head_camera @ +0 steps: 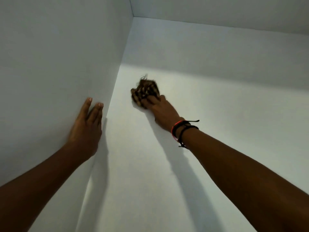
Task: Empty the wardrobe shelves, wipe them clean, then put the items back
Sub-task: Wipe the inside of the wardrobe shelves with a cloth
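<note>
White wardrobe shelf (184, 164) lay under my arms, white side wall (58, 56) at its left, my left hand (86, 129) flat on that wall, fingers straight, my right hand (163, 113) gripped a bunched patterned cloth (144, 92) (blurred) against the shelf, cords (181, 129) on that wrist.

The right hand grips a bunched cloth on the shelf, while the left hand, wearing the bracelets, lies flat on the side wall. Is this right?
Not quite: in the head view the right hand wears the bracelets, not the left hand. Otherwise yes: it grips the bunched cloth on the shelf, and the left hand lies flat on the side wall.
</note>
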Demonstrator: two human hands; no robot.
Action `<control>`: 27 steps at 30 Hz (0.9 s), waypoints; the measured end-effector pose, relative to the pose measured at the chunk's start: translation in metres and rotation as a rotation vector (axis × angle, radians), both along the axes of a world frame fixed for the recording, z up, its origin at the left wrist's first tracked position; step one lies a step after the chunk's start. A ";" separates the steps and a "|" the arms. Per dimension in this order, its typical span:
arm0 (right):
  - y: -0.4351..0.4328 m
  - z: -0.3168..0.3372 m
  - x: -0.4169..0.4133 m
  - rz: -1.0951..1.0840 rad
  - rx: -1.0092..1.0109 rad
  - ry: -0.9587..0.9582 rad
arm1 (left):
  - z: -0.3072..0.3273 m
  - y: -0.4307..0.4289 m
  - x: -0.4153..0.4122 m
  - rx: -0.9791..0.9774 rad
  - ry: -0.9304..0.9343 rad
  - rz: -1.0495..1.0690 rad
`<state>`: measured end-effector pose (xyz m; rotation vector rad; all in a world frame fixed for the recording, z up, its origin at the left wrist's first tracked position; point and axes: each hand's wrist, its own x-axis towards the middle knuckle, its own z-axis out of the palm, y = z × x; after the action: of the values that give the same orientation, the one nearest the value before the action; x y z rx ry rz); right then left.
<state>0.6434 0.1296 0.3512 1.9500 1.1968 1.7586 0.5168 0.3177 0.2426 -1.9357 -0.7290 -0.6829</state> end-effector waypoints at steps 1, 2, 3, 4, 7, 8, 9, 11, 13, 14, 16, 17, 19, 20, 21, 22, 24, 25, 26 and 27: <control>-0.004 -0.019 0.003 0.048 -0.079 -0.033 | -0.003 -0.003 0.001 -0.037 -0.012 -0.013; -0.008 -0.039 0.010 0.058 -0.159 -0.090 | -0.004 -0.005 0.002 -0.085 -0.029 -0.024; -0.018 -0.059 0.012 0.045 -0.235 -0.126 | -0.007 -0.008 0.004 -0.139 -0.048 -0.042; -0.035 -0.076 0.010 0.010 -0.278 -0.123 | -0.013 -0.015 0.004 -0.200 -0.061 -0.068; -0.100 -0.088 0.008 -0.061 -0.221 -0.062 | -0.034 -0.040 0.007 -0.318 -0.040 -0.221; -0.124 -0.081 0.010 -0.072 -0.107 -0.022 | -0.040 -0.048 0.009 -0.330 -0.018 -0.280; -0.151 -0.074 0.010 -0.104 0.052 0.050 | -0.042 -0.059 0.011 -0.332 0.000 -0.333; -0.195 -0.060 0.007 -0.183 0.359 0.165 | -0.040 -0.077 0.019 -0.341 0.027 -0.450; -0.218 -0.063 0.003 -0.224 0.311 0.228 | -0.035 -0.098 0.029 -0.353 0.044 -0.565; -0.231 -0.069 0.000 -0.246 0.200 0.227 | -0.034 -0.114 0.037 -0.357 0.050 -0.631; -0.257 -0.080 -0.006 -0.283 0.064 0.241 | -0.033 -0.154 0.055 -0.388 0.092 -0.806; -0.271 -0.080 -0.007 -0.312 0.097 0.255 | -0.034 -0.177 0.064 -0.423 0.137 -0.910; -0.305 -0.079 -0.002 -0.386 0.305 0.260 | -0.039 -0.228 0.082 -0.490 0.271 -1.108; -0.317 -0.079 0.001 -0.412 0.393 0.262 | -0.045 -0.249 0.090 -0.511 0.318 -1.167; -0.325 -0.081 0.003 -0.428 0.444 0.276 | -0.052 -0.267 0.098 -0.529 0.344 -1.192; -0.334 -0.085 0.002 -0.465 0.461 0.296 | -0.062 -0.285 0.108 -0.551 0.334 -1.201; -0.349 -0.089 0.000 -0.562 0.509 0.327 | -0.082 -0.306 0.127 -0.582 0.221 -1.199; -0.354 -0.089 -0.001 -0.613 0.521 0.334 | -0.090 -0.310 0.133 -0.582 0.163 -1.193; -0.364 -0.087 -0.004 -0.665 0.504 0.346 | -0.094 -0.317 0.137 -0.579 0.131 -1.195; -0.371 -0.082 -0.005 -0.712 0.453 0.361 | -0.096 -0.319 0.139 -0.572 0.116 -1.185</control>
<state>0.6386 -0.2416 0.2688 2.5816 0.0842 1.3894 0.6556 -0.0009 0.1463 -2.8643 0.4673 -1.0958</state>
